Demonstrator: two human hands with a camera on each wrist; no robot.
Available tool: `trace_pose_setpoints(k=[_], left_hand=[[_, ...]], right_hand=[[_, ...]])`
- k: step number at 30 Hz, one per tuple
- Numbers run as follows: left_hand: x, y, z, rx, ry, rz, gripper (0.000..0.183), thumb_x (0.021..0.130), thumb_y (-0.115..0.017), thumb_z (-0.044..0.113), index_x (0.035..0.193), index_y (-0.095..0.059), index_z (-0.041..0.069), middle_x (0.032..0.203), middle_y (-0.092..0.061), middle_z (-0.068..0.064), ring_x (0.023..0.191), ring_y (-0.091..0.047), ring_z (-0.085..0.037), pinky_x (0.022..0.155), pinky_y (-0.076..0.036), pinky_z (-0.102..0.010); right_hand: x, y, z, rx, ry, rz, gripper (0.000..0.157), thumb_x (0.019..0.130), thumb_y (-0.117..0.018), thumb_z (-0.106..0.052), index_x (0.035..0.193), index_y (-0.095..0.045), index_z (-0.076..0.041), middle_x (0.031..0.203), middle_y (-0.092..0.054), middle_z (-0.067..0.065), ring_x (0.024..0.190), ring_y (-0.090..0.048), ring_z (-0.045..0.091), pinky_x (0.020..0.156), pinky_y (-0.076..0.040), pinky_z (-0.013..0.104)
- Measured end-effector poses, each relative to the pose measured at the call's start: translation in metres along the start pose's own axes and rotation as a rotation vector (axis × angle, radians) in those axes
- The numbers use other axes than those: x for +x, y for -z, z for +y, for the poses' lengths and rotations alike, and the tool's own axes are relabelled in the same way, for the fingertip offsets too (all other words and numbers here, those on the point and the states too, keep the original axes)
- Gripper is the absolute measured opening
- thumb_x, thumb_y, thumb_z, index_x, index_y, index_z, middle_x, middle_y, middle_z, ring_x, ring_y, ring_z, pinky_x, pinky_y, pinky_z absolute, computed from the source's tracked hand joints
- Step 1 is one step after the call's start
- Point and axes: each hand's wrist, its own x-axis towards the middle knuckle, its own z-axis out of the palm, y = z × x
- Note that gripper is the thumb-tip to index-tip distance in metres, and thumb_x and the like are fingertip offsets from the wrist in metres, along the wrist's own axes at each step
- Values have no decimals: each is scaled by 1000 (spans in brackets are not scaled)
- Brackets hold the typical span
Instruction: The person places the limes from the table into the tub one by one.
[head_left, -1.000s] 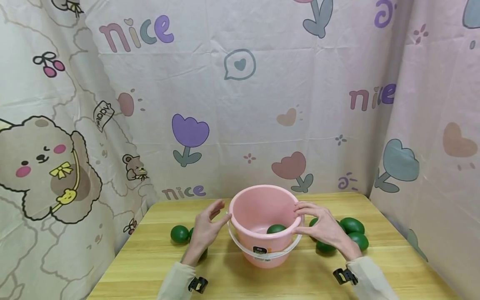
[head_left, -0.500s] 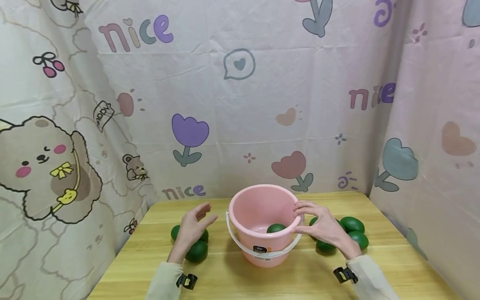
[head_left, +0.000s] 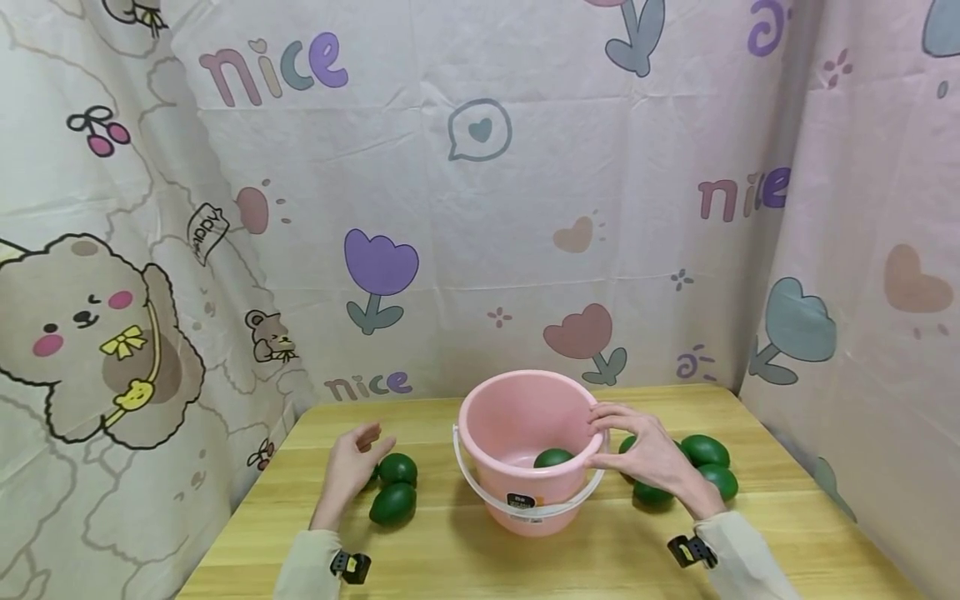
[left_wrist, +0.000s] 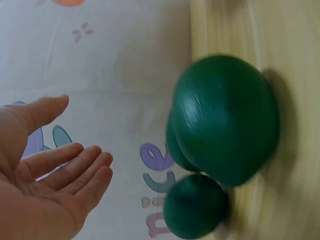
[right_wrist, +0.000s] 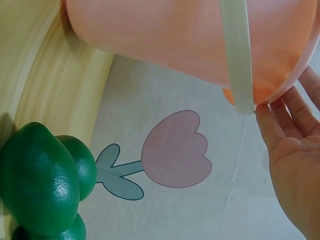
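A pink bucket (head_left: 528, 492) with a white handle stands upright on the table, one dark green avocado-like fruit (head_left: 553, 457) inside it. My right hand (head_left: 647, 450) holds the bucket's right rim, fingers bent over the edge and thumb at the front. In the right wrist view, fingertips (right_wrist: 270, 125) meet the rim beside the handle. My left hand (head_left: 351, 462) is left of the bucket, above and beside a cluster of green fruits (head_left: 393, 503), partly hiding one. The left wrist view shows the left hand (left_wrist: 55, 185) with fingers extended, holding nothing, apart from the green fruits (left_wrist: 227, 120).
Several more green fruits (head_left: 705, 451) lie to the right of the bucket, partly behind my right hand. The wooden table (head_left: 480, 575) ends at a printed curtain (head_left: 480, 250), which also hangs along both sides.
My left hand has let go of the bucket's left rim and moved left to the fruits on that side. My right hand and the bucket have stayed in place.
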Motion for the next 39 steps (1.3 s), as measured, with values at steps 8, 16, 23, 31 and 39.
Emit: trace_pose_setpoints(k=[8,16,23,31,39], left_hand=[[-1,9,-18,104,66,52,57,94,-65,25,138,-47,-7,139,-50,-31,126,-50,-46,106,-45,-55],[-2,16,-34,96,175,37,65,95,-63,30,143,-40,-7,146,-40,-32,135,-38,-49,109,-39,-59],[2,18,-42,103,245,7,78,94,-63,36,147,-29,-10,149,-30,-35,138,-28,-53,112,-33,-63],[2,18,-57,-25,353,-35,86,95,-60,39,148,-19,-14,151,-19,-39,139,-20,-55,115,-26,-64],[4,13,-68,-55,375,-20,89,93,-63,46,145,-26,-17,149,-23,-39,136,-27,-54,112,-30,-66]], right_hand=[[-1,-2,1,-3,0,5,35,69,-89,-37,98,-73,-27,120,-68,7,122,-57,33,101,-45,66],[-2,-2,1,-7,-6,-2,35,69,-89,-38,98,-73,-28,121,-68,8,122,-57,34,100,-44,66],[-1,1,0,-12,-1,5,36,68,-90,-37,98,-73,-27,121,-68,9,122,-58,34,100,-45,66],[0,0,0,-10,-3,6,36,68,-89,-38,98,-74,-26,120,-68,8,122,-57,34,101,-45,66],[0,0,1,-5,-19,0,36,68,-89,-38,99,-74,-26,122,-68,8,123,-57,34,101,-44,67]])
